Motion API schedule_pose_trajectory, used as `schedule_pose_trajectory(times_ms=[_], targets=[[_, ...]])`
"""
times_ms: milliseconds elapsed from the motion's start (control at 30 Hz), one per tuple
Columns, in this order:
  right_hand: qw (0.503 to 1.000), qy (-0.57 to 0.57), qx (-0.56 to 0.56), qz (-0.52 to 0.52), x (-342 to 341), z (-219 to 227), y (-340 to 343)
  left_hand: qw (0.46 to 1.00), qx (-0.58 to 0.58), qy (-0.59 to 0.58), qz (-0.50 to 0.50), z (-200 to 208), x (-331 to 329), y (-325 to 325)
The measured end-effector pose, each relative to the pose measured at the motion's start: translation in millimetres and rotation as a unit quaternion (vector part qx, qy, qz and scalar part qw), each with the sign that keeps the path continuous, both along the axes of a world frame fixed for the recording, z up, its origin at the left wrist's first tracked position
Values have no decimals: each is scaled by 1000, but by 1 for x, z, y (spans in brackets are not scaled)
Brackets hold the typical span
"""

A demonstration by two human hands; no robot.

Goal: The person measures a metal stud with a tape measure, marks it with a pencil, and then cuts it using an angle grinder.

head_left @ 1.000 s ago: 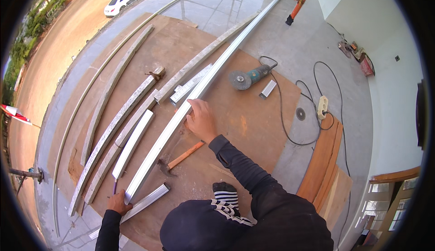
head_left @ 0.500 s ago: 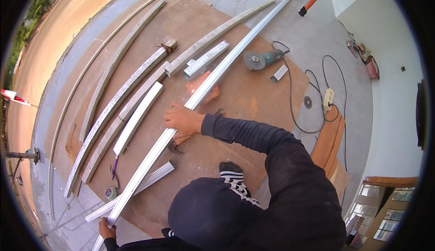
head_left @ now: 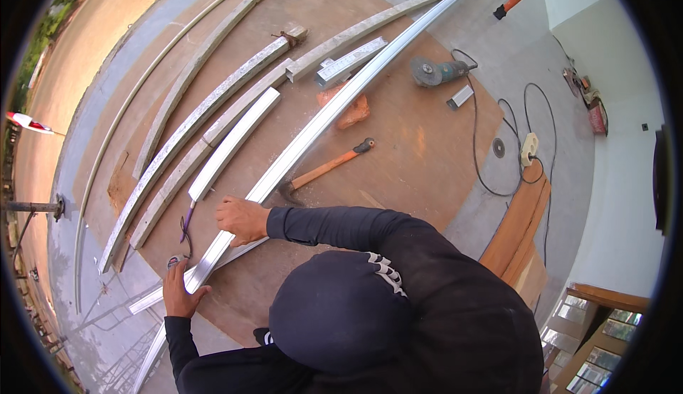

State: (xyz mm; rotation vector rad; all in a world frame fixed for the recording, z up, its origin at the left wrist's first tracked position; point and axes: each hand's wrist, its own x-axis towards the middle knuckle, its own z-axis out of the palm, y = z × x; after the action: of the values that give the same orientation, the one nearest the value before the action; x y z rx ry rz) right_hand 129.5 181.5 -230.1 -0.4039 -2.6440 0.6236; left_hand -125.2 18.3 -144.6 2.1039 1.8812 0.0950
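A long white metal profile (head_left: 302, 144) runs diagonally from the lower left to the far right. My right hand (head_left: 243, 220) is closed over its nearer half, fingers curled across the edge. My left hand (head_left: 182, 291) lies beside the profile's near part, fingers stretched out and thumb spread. Its fingertips reach a small round tape measure (head_left: 175, 260), partly covered by them. Under the long profile crosses a shorter metal profile (head_left: 148, 300), mostly hidden. Just past the tape measure, a purple pen-like tool (head_left: 187, 222) touches the end of a short white profile (head_left: 235, 145).
A claw hammer (head_left: 327, 168) lies right of the profile, with an orange-red block (head_left: 348, 108) farther off. An angle grinder (head_left: 437, 72) trails its cable to a power strip (head_left: 529, 149). Several worn bars (head_left: 192, 134) lie leftward; wooden planks (head_left: 518, 227) are at right.
My left hand has let go of the long profile's near end and moved forward to the tape measure. My right hand has shifted nearer along the profile, uncovering the hammer.
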Motion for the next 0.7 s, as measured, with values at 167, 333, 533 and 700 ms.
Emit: schedule_pose_trajectory(times_ms=[167, 333, 533, 700], targets=[[999, 7, 32, -33, -29, -5, -17, 999, -16, -28, -10, -28, 39, 30], [999, 21, 25, -43, 0, 23, -25, 1000, -13, -13, -9, -28, 39, 23], [974, 125, -114, -152, 109, 34, -30, 995, -65, 39, 72, -31, -30, -33], [930, 40, -131, -342, 199, 7, -42, 979, -93, 74, 166, -27, -89, -83]])
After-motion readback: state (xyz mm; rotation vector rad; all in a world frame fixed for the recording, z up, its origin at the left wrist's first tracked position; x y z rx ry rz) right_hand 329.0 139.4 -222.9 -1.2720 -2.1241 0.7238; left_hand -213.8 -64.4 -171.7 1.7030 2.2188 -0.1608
